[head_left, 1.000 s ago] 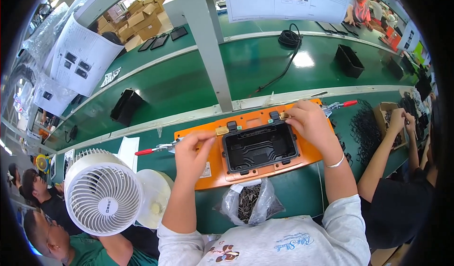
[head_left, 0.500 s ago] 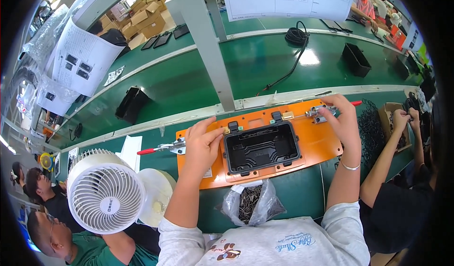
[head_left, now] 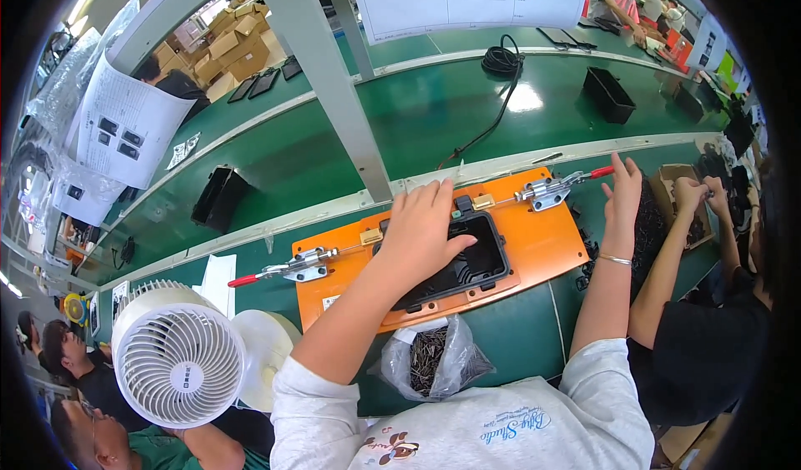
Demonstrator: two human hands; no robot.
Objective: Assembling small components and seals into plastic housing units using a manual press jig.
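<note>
The left hand (head_left: 421,228) lies flat on the top edge of a black plastic box (head_left: 459,261). Its fingers are spread out and loose, not gripping, and they press on the box rim. The box is a hollow tub with rounded corners and a dull, smooth skin. It sits in the middle of a flat orange board (head_left: 542,240), which looks hard and smooth, with straight cut edges.

The right hand (head_left: 622,190) is held up near the right end of the board. Its fingers are straight and open and hold nothing. The fingertips are just beside the red handle of a shiny metal clamp (head_left: 551,190). A thin silver bangle (head_left: 615,260) goes around that wrist. A 2nd metal clamp (head_left: 292,267), also with a red tip, sits at the left end of the board.

Below the board lies a clear, crinkly plastic bag (head_left: 430,361) full of small dark screws. A round white fan (head_left: 178,364) with a ribbed grille stands at the left.

The board rests on a long green table top (head_left: 400,128) that looks smooth and a bit shiny under the lamps. A grey metal post (head_left: 321,69) rises from it. More black tubs (head_left: 607,94), a coiled black cable (head_left: 502,57), white paper sheets and brown boxes are farther back. Other people work close by on both sides.
</note>
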